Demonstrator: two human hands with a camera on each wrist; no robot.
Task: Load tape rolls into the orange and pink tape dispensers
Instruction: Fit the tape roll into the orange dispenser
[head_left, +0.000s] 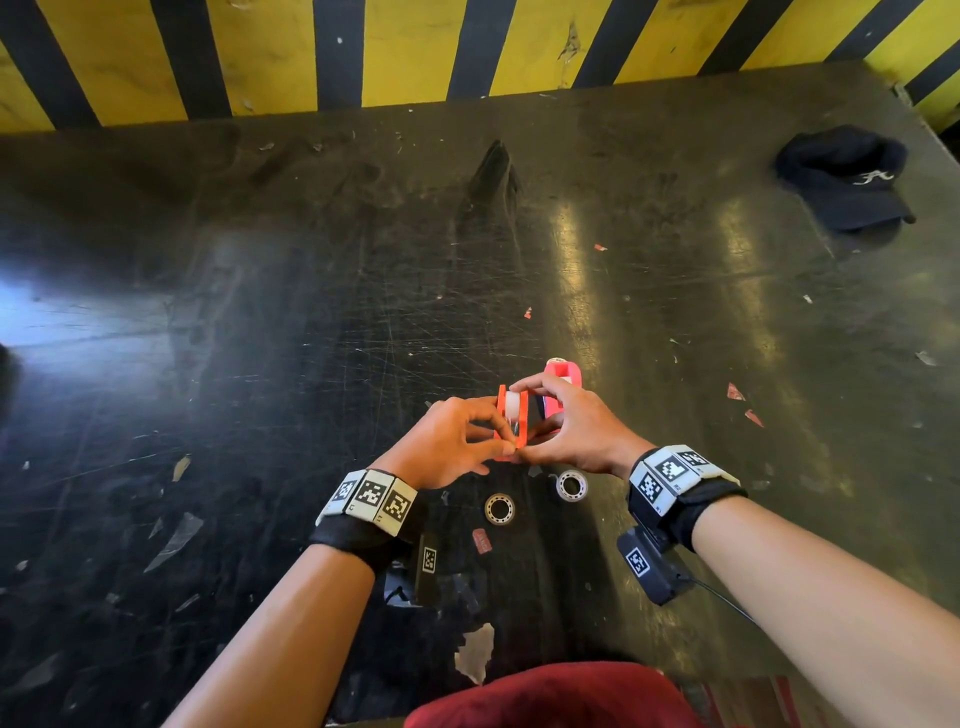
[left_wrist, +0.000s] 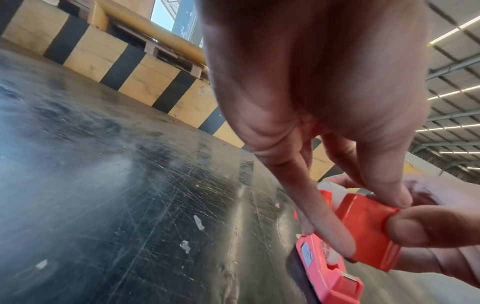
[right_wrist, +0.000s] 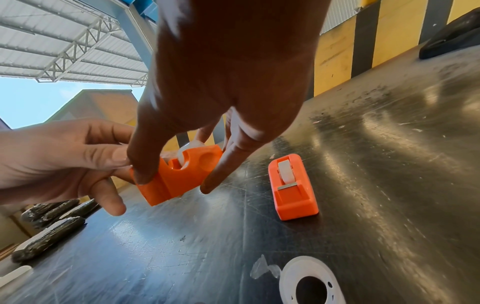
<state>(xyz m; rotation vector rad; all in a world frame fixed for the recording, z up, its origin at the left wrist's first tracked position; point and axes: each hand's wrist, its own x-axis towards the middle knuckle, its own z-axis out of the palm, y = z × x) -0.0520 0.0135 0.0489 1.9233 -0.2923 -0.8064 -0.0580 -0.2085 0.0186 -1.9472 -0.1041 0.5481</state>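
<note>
Hands meet over the dark scratched tabletop. On the left, the left hand pinches the near end of the small orange plastic tape dispenser. That dispenser is lifted off the tabletop, with its long side pointing away from the person and a white tape roll sitting in it. On the right, the right hand pinches its far end and near tip. Both hands are equally close. Just beyond sits the pink plastic tape dispenser, also with a roll inside. Two empty tape rings lie near the wrists.
</note>
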